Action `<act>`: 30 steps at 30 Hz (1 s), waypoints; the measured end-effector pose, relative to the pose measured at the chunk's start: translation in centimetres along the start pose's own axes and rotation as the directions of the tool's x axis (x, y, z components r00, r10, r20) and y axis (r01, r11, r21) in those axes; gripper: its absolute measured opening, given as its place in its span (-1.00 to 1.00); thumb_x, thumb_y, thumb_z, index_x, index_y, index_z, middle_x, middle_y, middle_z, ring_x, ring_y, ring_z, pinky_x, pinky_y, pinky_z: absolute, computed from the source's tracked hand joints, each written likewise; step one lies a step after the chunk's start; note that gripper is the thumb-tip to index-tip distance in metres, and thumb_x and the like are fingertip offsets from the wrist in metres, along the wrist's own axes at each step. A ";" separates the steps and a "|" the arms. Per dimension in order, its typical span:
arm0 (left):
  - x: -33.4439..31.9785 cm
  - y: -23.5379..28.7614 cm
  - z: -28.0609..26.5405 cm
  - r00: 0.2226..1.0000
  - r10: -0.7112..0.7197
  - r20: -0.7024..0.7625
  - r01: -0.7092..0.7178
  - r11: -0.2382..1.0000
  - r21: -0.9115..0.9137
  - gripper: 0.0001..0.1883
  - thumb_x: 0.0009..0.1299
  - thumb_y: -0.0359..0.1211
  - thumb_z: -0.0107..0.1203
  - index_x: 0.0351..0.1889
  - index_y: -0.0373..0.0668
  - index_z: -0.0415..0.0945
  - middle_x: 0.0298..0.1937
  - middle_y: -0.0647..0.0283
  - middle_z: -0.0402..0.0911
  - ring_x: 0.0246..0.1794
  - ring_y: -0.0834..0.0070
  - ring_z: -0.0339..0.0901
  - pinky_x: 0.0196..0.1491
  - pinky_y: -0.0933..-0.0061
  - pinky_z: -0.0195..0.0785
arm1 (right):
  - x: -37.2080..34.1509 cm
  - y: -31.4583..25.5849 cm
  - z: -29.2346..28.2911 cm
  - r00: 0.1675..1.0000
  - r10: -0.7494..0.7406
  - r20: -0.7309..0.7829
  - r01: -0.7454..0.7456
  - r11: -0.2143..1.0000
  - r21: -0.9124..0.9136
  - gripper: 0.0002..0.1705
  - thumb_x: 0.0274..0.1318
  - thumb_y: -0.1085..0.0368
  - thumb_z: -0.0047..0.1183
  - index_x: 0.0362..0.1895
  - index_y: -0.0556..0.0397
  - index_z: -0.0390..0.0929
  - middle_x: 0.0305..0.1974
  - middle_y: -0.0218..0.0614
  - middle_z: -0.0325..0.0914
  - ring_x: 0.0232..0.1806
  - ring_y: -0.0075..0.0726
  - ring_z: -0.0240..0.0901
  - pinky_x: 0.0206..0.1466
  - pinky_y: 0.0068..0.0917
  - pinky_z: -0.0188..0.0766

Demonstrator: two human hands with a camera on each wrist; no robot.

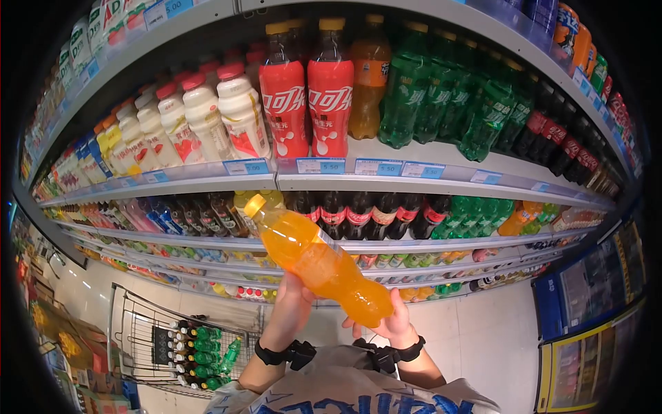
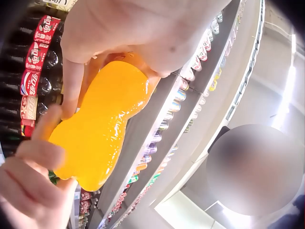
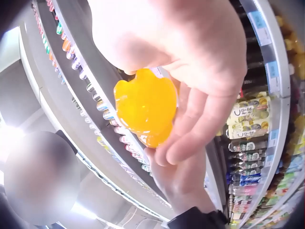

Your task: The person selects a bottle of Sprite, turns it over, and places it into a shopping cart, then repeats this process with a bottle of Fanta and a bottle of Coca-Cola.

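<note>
A plastic bottle of orange soda (image 1: pixel 324 265) with a yellow cap (image 1: pixel 255 205) is held up tilted in front of the shelves, cap toward the upper left. My left hand (image 1: pixel 293 303) grips it around the middle from below. At its base, my right hand (image 1: pixel 394 319) has the thumb on one side and fingers on the other. The left wrist view shows the bottle's orange body (image 2: pixel 97 124) under the left hand (image 2: pixel 128 33), with the right hand's curled fingers at the base. In the right wrist view, the base (image 3: pixel 145 105) lies beside the right hand's fingers (image 3: pixel 190 129).
Ahead, a shelf (image 1: pixel 414 183) carries red-labelled cola bottles (image 1: pixel 331 100), green soda bottles (image 1: pixel 407 90) and white drink bottles (image 1: pixel 241 114). More drinks fill lower shelves. A wire shopping cart (image 1: pixel 138 345) with several bottles stands at lower left. Blue and yellow display cases (image 1: pixel 545 345) are at right.
</note>
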State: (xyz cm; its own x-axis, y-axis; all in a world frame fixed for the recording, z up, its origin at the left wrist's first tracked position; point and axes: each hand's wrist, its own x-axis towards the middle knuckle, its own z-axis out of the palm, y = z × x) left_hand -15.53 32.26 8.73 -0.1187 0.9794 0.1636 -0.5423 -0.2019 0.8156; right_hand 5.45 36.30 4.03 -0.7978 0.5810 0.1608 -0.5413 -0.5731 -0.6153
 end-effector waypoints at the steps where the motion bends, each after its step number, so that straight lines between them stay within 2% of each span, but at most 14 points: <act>1: 0.0 0.4 0.1 0.999 0.026 0.042 -0.030 0.995 0.100 -0.32 0.57 0.13 -0.32 0.48 -0.12 0.02 0.40 0.20 0.30 0.35 0.29 0.35 0.09 0.17 0.50 | 0.0 -0.3 0.1 0.999 -0.039 -0.007 0.038 0.997 -0.072 0.03 0.23 -0.45 -0.21 0.41 0.20 0.12 0.13 -0.02 0.48 -0.06 0.00 0.57 -0.15 -0.20 0.55; 5: 0.5 2.8 1.5 0.999 -0.041 -0.015 0.043 0.994 0.100 -0.39 0.56 -0.02 -0.08 0.43 -0.10 0.06 0.32 0.19 0.36 0.30 0.32 0.39 0.11 0.16 0.48 | 0.3 -0.7 -1.4 0.985 -0.146 0.092 0.170 0.912 -0.372 -0.06 0.24 -0.29 -0.05 0.39 0.22 0.14 0.17 -0.05 0.43 -0.05 0.05 0.57 -0.18 -0.20 0.58; 7: 0.8 2.0 1.2 0.999 0.007 0.037 -0.008 1.000 0.005 -0.43 0.55 -0.13 -0.02 0.42 -0.10 0.09 0.30 0.21 0.37 0.30 0.37 0.38 0.13 0.26 0.45 | 0.6 -0.6 -1.2 0.976 -0.218 -0.020 0.198 0.919 -0.341 -0.13 0.14 0.19 0.24 0.41 0.30 0.11 0.18 -0.15 0.44 0.23 -0.28 0.39 0.20 -0.35 0.39; 11: 0.8 0.9 1.2 0.999 0.017 -0.038 -0.012 0.991 0.130 -0.40 0.56 -0.09 -0.05 0.43 -0.16 0.06 0.34 0.13 0.35 0.31 0.29 0.38 0.23 0.13 0.37 | 1.0 -0.8 0.9 0.965 -0.236 -0.111 0.173 0.898 -0.404 -0.14 0.07 0.46 0.24 0.43 0.25 0.10 0.26 -0.20 0.38 0.32 -0.37 0.29 0.36 -0.39 0.23; 13: 1.3 -0.3 0.5 0.989 -0.002 -0.145 0.007 0.999 0.036 -0.44 0.53 -0.14 0.00 0.39 -0.17 0.13 0.30 0.08 0.39 0.30 0.26 0.39 0.25 0.07 0.34 | 0.9 -0.2 0.6 0.960 -0.251 -0.122 0.125 0.780 -0.614 -0.10 0.03 0.58 0.22 0.45 0.19 0.09 0.30 -0.23 0.34 0.32 -0.36 0.29 0.38 -0.40 0.21; 14: 1.3 -0.6 0.1 0.990 -0.001 -0.144 0.006 0.999 0.037 -0.44 0.53 -0.14 0.00 0.39 -0.17 0.13 0.30 0.08 0.39 0.30 0.26 0.39 0.25 0.07 0.34 | 1.0 0.1 0.4 0.960 -0.252 -0.121 0.127 0.779 -0.614 -0.10 0.03 0.58 0.22 0.45 0.19 0.09 0.30 -0.23 0.34 0.32 -0.36 0.29 0.38 -0.40 0.21; 17: 1.1 -0.9 -0.5 0.992 -0.020 -0.128 0.020 1.000 -0.007 -0.46 0.51 -0.16 0.03 0.35 -0.17 0.18 0.27 0.08 0.42 0.26 0.19 0.42 0.27 0.02 0.31 | 0.8 1.4 -1.3 0.972 -0.229 -0.058 0.144 0.767 -0.626 -0.19 0.24 0.24 0.18 0.47 0.12 0.06 0.26 -0.20 0.37 0.28 -0.28 0.35 0.27 -0.31 0.37; 18: 1.0 -0.7 -0.3 0.995 -0.028 -0.100 0.025 0.999 -0.029 -0.43 0.48 -0.13 0.07 0.34 -0.16 0.19 0.25 0.08 0.43 0.23 0.15 0.44 0.26 0.01 0.33 | 0.6 2.2 -2.8 0.994 -0.072 -0.084 0.043 0.952 -0.303 -0.20 0.30 0.03 0.05 0.47 0.09 0.04 0.25 -0.16 0.38 0.26 -0.21 0.38 0.19 -0.23 0.44; 19: 1.0 -0.4 0.0 0.997 -0.033 -0.072 0.029 0.998 -0.051 -0.40 0.45 -0.09 0.11 0.33 -0.15 0.20 0.24 0.08 0.44 0.21 0.11 0.46 0.24 -0.01 0.34 | 0.6 2.5 -3.3 0.995 0.086 -0.051 -0.083 0.995 0.058 -0.17 0.35 -0.17 -0.07 0.47 0.07 0.03 0.24 -0.12 0.39 0.23 -0.13 0.42 0.10 -0.16 0.51; 20: 0.9 -0.2 0.3 0.997 -0.032 -0.075 0.028 0.998 -0.053 -0.40 0.45 -0.09 0.11 0.33 -0.15 0.20 0.24 0.08 0.44 0.21 0.11 0.46 0.24 -0.01 0.34 | 0.5 2.7 -3.5 0.995 0.090 -0.051 -0.087 0.995 0.058 -0.17 0.35 -0.17 -0.07 0.47 0.07 0.03 0.24 -0.12 0.39 0.23 -0.13 0.42 0.10 -0.16 0.51; 22: 0.9 0.0 1.0 0.999 -0.020 0.037 0.025 0.990 -0.139 -0.30 0.35 0.01 0.22 0.32 -0.12 0.22 0.22 0.08 0.45 0.19 0.10 0.47 0.22 -0.04 0.36 | 0.5 2.7 -3.0 0.955 0.241 0.175 -0.285 0.909 0.304 0.05 0.24 -0.50 -0.33 0.46 0.12 0.02 0.26 0.01 0.35 0.07 0.11 0.52 -0.07 -0.11 0.56; 26: 1.1 0.3 1.5 0.996 -0.009 0.093 0.026 0.983 -0.180 -0.22 0.28 0.05 0.28 0.34 -0.09 0.21 0.25 0.08 0.42 0.18 0.11 0.48 0.21 -0.07 0.38 | 0.8 1.5 -2.1 0.964 0.144 0.225 -0.206 0.937 0.282 -0.10 0.33 -0.35 -0.26 0.48 0.02 0.01 0.21 -0.03 0.40 0.08 0.07 0.51 -0.05 -0.14 0.54; 28: 1.4 0.4 1.9 0.982 0.145 0.116 -0.124 0.977 -0.176 -0.24 0.32 -0.05 0.27 0.36 -0.18 0.18 0.30 0.07 0.37 0.32 0.14 0.37 0.31 0.05 0.30 | 0.8 1.6 -2.0 0.999 0.007 0.035 -0.011 0.994 0.111 -0.17 0.33 -0.17 -0.10 0.49 -0.02 -0.01 0.23 -0.04 0.37 0.04 0.06 0.52 -0.04 -0.16 0.52; 30: 1.5 0.5 2.0 0.985 0.165 0.056 -0.157 0.979 -0.132 -0.27 0.34 -0.05 0.24 0.35 -0.18 0.18 0.30 0.07 0.37 0.33 0.13 0.36 0.31 0.05 0.31 | 1.0 0.8 -2.5 0.997 -0.012 0.076 0.010 1.000 0.026 -0.17 0.31 -0.07 -0.04 0.50 -0.03 -0.04 0.26 -0.06 0.34 0.05 0.05 0.50 -0.02 -0.16 0.51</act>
State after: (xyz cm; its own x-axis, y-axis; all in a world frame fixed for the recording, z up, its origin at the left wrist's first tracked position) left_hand -14.33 33.69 10.45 -0.1596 0.9315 0.3269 -0.6219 -0.3520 0.6995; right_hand 4.89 37.87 1.80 -0.8093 0.5420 0.2266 -0.5560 -0.5822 -0.5932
